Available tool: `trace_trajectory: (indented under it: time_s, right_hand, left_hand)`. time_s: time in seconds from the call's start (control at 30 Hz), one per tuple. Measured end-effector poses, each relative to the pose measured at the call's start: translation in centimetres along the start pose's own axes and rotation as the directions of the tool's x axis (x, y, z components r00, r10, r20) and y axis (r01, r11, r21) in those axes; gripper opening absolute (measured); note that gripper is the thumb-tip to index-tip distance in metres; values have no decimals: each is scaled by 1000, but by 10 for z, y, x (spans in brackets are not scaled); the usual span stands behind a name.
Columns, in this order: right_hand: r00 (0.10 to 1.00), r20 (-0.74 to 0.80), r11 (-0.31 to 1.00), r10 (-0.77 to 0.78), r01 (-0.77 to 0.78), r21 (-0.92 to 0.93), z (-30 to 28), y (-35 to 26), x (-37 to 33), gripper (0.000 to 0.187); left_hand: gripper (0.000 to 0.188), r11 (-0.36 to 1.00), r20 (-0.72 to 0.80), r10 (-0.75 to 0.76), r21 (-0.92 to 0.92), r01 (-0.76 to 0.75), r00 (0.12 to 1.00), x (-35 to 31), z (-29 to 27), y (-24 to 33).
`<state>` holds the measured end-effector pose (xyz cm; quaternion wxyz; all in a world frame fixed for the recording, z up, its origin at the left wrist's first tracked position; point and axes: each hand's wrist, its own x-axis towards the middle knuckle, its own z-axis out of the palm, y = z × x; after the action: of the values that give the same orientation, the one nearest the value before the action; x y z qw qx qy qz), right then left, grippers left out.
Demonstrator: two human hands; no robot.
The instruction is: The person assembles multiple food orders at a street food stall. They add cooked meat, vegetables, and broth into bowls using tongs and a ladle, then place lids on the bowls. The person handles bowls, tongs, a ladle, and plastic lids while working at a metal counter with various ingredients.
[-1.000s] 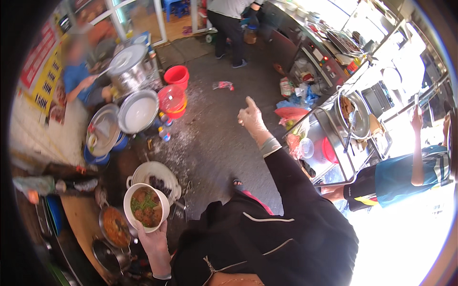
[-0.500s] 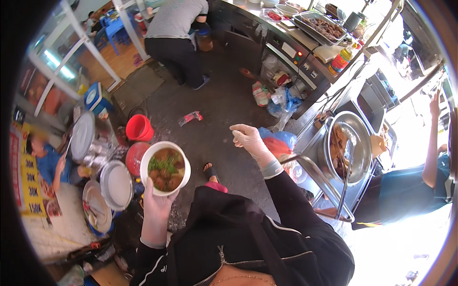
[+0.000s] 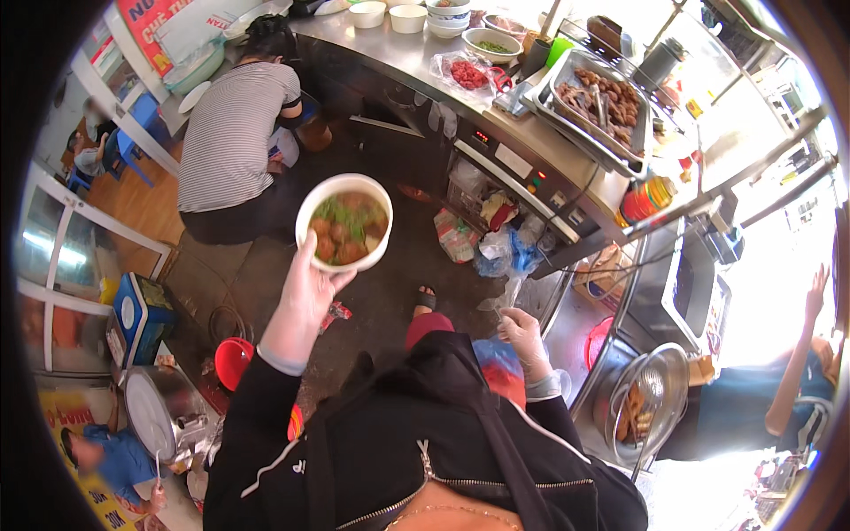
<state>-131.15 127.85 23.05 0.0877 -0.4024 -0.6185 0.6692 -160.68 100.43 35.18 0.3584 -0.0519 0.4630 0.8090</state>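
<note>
Your left hand (image 3: 304,305) has a firm grip on a round white bowl (image 3: 343,180), with the thumb up its near side. The bowl is up in the air over the dark floor (image 3: 381,292), in front of you. Brown meatballs (image 3: 335,248) and chopped greens (image 3: 348,212) are in it. Your right hand (image 3: 524,345) has its fingers curled in, near a blue and red plastic bag (image 3: 498,372); I can't tell if that grip has anything. A person in a striped shirt (image 3: 232,137) bends down by the steel counter (image 3: 354,42).
</note>
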Motion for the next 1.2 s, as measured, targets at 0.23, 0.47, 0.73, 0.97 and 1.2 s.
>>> trace_trajectory:
  time_s: [0.23, 0.47, 0.73, 0.97, 1.2]
  right_hand:
    - [958, 119, 908, -262, 286, -305, 78, -101, 194, 28]
    - [865, 181, 753, -469, 498, -430, 143, -239, 316, 24]
    - [966, -26, 932, -257, 240, -273, 190, -250, 402, 27]
    - [971, -160, 926, -175, 108, -363, 241, -272, 435, 28]
    - [990, -120, 925, -75, 24, -378, 264, -289, 452, 29]
  left_hand:
    - [63, 998, 16, 8, 58, -9, 1000, 244, 54, 87]
    - [61, 979, 55, -67, 196, 55, 996, 443, 119, 173]
    - [54, 851, 230, -304, 502, 155, 925, 651, 143, 226]
    - [46, 652, 235, -438, 747, 127, 868, 757, 169, 243]
    - [41, 551, 144, -452, 821, 148, 880, 789, 185, 240]
